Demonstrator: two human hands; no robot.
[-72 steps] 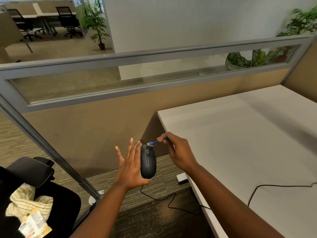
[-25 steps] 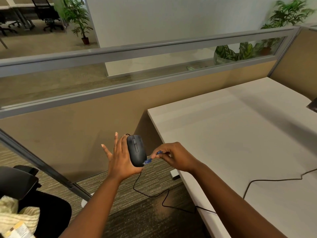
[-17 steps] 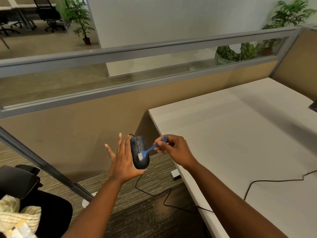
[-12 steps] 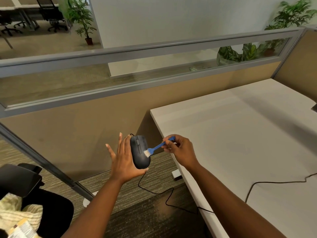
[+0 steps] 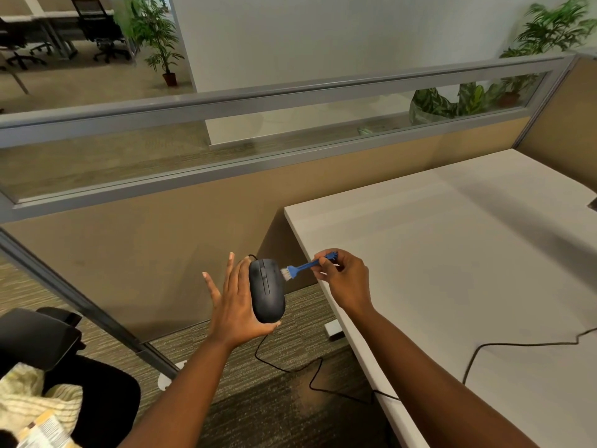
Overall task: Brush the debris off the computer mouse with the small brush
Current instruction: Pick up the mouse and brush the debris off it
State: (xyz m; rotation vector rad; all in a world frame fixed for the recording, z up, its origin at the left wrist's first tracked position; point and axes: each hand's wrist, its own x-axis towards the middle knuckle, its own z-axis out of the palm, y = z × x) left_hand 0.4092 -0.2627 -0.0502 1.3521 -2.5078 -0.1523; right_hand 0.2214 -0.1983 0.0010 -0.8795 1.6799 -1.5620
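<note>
Beside the desk (image 5: 452,253), a chair (image 5: 42,337) stands.

White desk (image 5: 452,253), beige partition (image 5: 161,247), black chair (image 5: 42,337), potted plant (image 5: 158,37) beyond.

Tan cubicle partition (image 5: 181,240) topped with glazed strip in grey frame (image 5: 258,101); white desk (image 5: 452,253) at right; striped carpet (image 5: 290,360); white wall (image 5: 323,37); potted plants (image 5: 158,37); black office chairs (image 5: 100,30) beyond.
</note>
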